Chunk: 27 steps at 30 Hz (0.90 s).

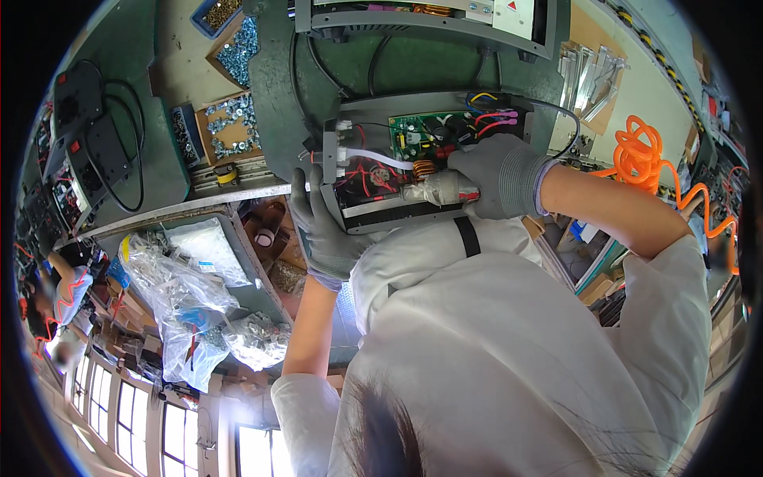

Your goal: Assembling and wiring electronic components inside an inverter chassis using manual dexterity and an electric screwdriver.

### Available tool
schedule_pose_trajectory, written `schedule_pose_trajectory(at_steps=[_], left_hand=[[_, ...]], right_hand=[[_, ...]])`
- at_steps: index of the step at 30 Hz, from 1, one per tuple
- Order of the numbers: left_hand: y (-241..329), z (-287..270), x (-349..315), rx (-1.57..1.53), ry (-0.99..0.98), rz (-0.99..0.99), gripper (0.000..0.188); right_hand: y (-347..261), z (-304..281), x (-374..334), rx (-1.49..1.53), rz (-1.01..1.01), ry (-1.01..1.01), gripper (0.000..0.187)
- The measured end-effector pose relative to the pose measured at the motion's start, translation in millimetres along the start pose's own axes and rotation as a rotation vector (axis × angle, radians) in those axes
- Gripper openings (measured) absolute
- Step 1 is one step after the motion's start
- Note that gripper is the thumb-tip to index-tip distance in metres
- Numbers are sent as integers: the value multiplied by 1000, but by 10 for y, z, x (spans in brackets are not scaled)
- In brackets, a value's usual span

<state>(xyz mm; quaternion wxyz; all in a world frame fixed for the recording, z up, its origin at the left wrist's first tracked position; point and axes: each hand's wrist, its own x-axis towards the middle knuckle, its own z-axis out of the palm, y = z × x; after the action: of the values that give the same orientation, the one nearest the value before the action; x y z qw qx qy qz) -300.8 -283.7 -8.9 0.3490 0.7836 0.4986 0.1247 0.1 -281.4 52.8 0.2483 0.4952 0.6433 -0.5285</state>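
Observation:
In front of me an open black device casing (373, 222) lies on the green bench mat, with a green circuit board (405, 135), a copper coil and red, white and blue wires inside. My left hand (324, 230), in a grey glove, is at the casing's near left corner, its fingers stretched out along the end panel. Over the near right part of the casing, my gloved right hand (501, 175) is closed around a cylindrical tool wrapped in clear film (433, 191). The tool points left, and its tip is hard to make out.
A second device (429, 24) stands behind the casing. Boxes of screws (230, 126) sit at the left, beside a tape measure (226, 174). An orange coiled hose (640, 155) and clear strips (588, 75) lie at right. Plastic bags (179, 290) cover a lower surface.

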Motion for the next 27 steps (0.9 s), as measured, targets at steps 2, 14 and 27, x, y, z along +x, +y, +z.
schedule_pose_trajectory(at_steps=[2, 14, 27], left_hand=[[39, -29, 18, 38, -17, -27, 138], [107, -56, -8, 121, -94, -44, 137], [385, -521, 1528, 149, 110, 52, 91]], right_hand=[[-56, -109, -29, 22, 23, -77, 53], [-14, -169, -131, 15, 16, -103, 52], [943, -1401, -709, 38, 108, 644, 41]])
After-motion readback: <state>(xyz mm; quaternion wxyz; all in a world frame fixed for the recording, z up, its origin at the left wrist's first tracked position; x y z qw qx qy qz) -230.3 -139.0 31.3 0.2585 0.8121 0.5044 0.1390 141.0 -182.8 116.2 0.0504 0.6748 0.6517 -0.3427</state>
